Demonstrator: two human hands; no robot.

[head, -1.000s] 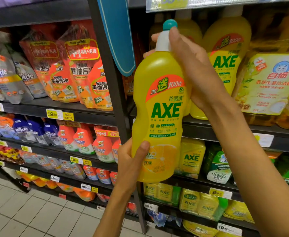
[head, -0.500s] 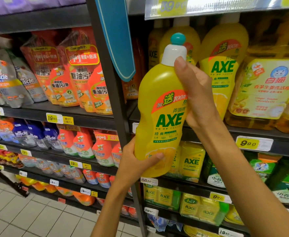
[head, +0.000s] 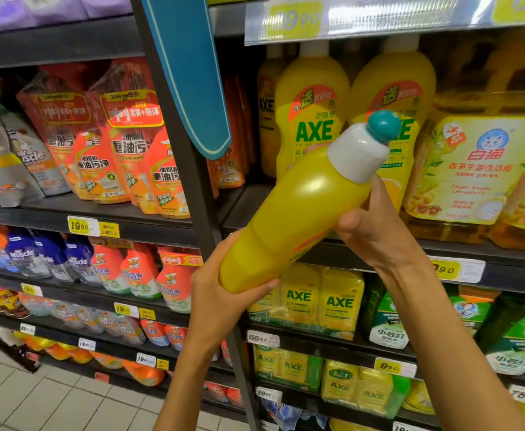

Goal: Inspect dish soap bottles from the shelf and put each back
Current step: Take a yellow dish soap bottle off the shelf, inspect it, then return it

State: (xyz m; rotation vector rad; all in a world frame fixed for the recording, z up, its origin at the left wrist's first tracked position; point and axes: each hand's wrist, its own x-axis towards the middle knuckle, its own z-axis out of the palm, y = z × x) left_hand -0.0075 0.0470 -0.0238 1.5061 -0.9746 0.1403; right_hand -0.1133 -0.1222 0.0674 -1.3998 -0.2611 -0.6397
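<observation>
Even, fairly bright store light is cast from above, glare is thrown off the price strip [head: 379, 18] and bottle [head: 301, 209], shelf recesses are left shadowed, edges are bent by the wide lens, and fine print is softened.

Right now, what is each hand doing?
Left hand: gripping the base of the yellow dish soap bottle.
Right hand: holding the same bottle's upper body below the cap.

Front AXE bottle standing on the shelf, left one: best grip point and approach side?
Grip the AXE bottle at its narrower waist under the label, coming straight from the open shelf front. It stands upright; neighbours crowd both sides and the price rail hides its cap, so sides and top look blocked.
</observation>
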